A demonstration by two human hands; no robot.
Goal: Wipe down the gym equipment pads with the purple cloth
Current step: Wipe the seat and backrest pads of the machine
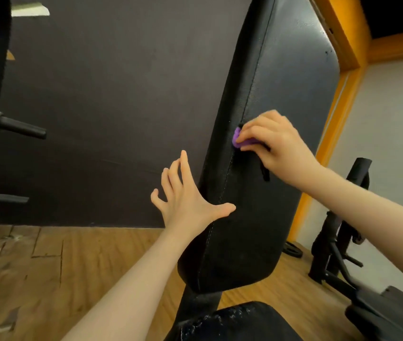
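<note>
Pressing the purple cloth (241, 140) against the upright back pad (264, 168), the right hand (276, 148) holds it bunched under curled fingers, its grip clamped on the fabric right at the stitched seam on the pad's left edge. The left hand (185, 195) is spread with fingers apart, thumb touching the pad's side lower down, seemingly steadying it. The pad's long axis runs steeply up and slightly right, so untouched face lies both above and below the cloth; the next stroke probably follows that axis. The seat pad (240, 321) sits below, nearest the camera, well apart from the cloth, likely still to wipe.
</note>
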